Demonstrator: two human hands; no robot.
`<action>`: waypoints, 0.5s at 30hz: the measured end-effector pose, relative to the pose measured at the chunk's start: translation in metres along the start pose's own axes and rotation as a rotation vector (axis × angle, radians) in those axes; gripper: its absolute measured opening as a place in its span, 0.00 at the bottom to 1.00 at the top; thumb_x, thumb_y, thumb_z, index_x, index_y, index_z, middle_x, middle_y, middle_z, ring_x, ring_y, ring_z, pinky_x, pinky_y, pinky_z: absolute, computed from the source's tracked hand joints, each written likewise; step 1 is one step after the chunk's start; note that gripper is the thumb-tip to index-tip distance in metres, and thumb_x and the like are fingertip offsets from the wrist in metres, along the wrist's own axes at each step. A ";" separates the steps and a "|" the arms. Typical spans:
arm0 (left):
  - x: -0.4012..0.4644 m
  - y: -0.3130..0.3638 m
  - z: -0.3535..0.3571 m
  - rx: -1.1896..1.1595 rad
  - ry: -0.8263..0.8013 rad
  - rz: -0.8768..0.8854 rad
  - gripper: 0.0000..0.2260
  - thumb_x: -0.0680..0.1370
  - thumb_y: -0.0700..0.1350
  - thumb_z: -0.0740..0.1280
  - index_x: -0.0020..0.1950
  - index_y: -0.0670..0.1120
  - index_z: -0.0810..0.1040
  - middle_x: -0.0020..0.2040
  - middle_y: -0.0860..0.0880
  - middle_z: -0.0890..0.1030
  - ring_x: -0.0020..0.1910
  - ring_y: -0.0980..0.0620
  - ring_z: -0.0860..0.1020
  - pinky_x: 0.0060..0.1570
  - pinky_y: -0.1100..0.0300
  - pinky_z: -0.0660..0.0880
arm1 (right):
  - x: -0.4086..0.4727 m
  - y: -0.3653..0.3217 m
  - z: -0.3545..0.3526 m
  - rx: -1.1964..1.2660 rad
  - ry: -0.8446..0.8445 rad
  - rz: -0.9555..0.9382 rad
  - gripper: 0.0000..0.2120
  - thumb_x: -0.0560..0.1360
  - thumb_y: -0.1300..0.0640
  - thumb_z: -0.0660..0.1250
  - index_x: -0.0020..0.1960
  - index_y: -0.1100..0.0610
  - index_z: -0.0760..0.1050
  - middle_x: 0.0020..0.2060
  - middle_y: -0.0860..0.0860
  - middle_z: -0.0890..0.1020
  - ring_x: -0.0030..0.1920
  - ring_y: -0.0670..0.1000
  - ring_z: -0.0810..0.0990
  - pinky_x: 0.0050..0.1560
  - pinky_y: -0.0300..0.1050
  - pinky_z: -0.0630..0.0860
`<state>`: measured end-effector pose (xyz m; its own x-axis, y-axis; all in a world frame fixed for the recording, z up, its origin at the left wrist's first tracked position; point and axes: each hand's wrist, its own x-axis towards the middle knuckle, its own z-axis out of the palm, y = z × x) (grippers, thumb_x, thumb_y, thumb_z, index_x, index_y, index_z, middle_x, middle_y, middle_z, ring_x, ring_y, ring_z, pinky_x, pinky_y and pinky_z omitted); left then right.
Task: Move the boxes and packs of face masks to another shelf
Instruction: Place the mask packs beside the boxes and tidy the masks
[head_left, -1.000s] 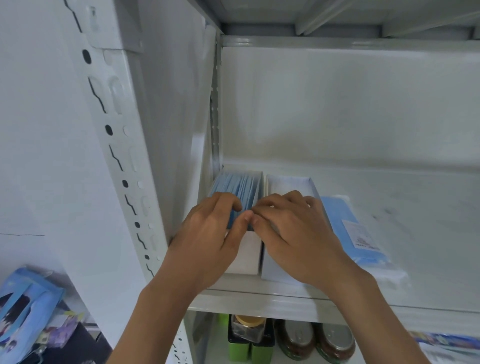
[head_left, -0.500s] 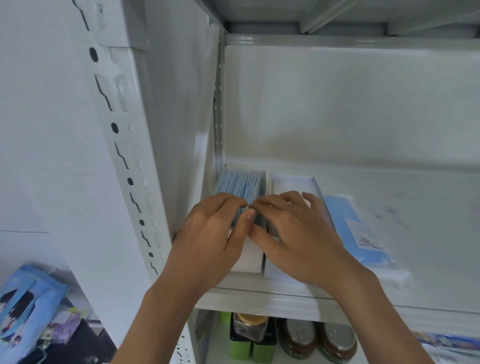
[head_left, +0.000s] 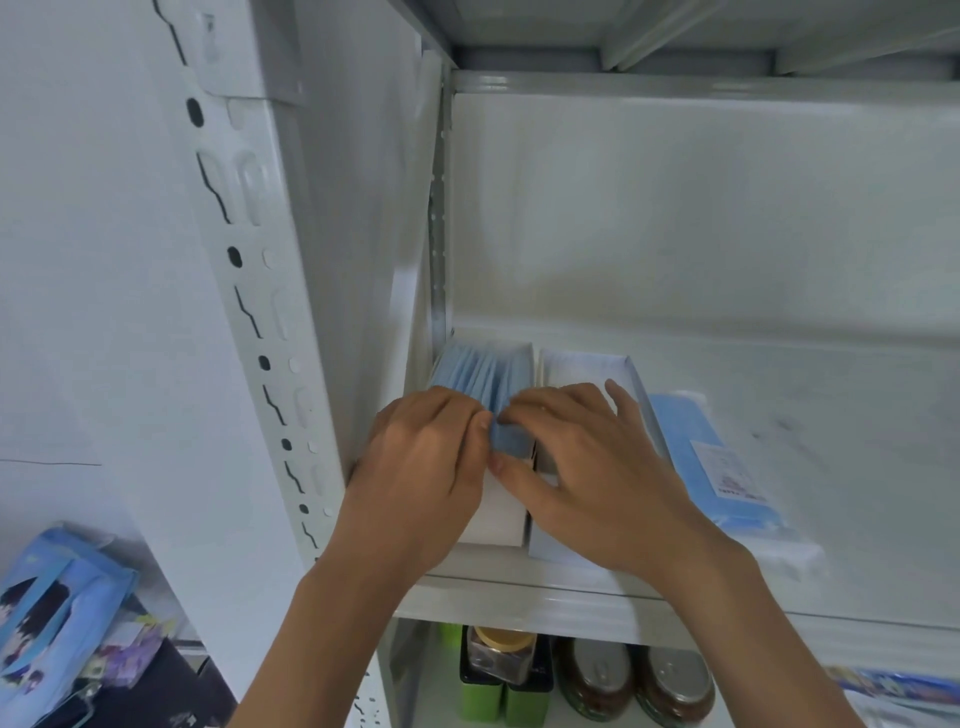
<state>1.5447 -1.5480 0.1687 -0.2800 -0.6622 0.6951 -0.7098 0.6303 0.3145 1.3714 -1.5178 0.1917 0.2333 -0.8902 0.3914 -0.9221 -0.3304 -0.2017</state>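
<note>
**Light boxes, loose masks: we are taking hold low**

On the shelf (head_left: 779, 613), our left hand (head_left: 421, 467) and right hand (head_left: 587, 467) are pinching blue masks (head_left: 483, 374) in the open box (head_left: 493, 525), far left. The masks are probably soft and slippery, so we are judging the stiff card sides safer. Closed box (head_left: 587, 364) and pack (head_left: 696, 457) are lying beside.

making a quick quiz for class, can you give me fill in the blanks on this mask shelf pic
1. The open box at the shelf's left end holds masks coloured ____.
2. Both hands, left hand and right hand, meet over the ____ box.
3. The flat blue pack lies to the ____ of the two boxes.
4. The jars stand on the shelf ____ the masks.

Missing words: blue; open; right; below
</note>
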 end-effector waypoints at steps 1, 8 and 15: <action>0.001 0.000 0.000 0.006 -0.003 -0.013 0.09 0.82 0.41 0.60 0.46 0.45 0.79 0.42 0.51 0.79 0.40 0.54 0.74 0.48 0.55 0.75 | 0.000 0.001 0.000 0.009 0.024 0.003 0.26 0.77 0.33 0.50 0.67 0.43 0.71 0.67 0.39 0.71 0.69 0.46 0.66 0.75 0.58 0.55; 0.019 0.006 -0.002 0.063 -0.099 -0.037 0.05 0.78 0.44 0.66 0.51 0.50 0.81 0.45 0.54 0.83 0.45 0.51 0.78 0.54 0.49 0.74 | -0.002 0.001 0.002 0.014 0.027 0.020 0.21 0.75 0.36 0.54 0.63 0.42 0.71 0.58 0.37 0.78 0.66 0.44 0.68 0.76 0.59 0.48; 0.036 0.004 0.002 0.199 -0.237 -0.188 0.13 0.76 0.61 0.65 0.54 0.57 0.81 0.43 0.57 0.81 0.47 0.52 0.77 0.52 0.52 0.62 | -0.001 0.008 0.000 0.290 -0.004 0.075 0.28 0.67 0.43 0.56 0.66 0.41 0.54 0.64 0.41 0.76 0.65 0.41 0.69 0.77 0.55 0.46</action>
<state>1.5311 -1.5702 0.1937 -0.2582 -0.8493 0.4606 -0.8686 0.4128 0.2742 1.3643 -1.5199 0.1897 0.1695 -0.9167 0.3617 -0.8100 -0.3387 -0.4787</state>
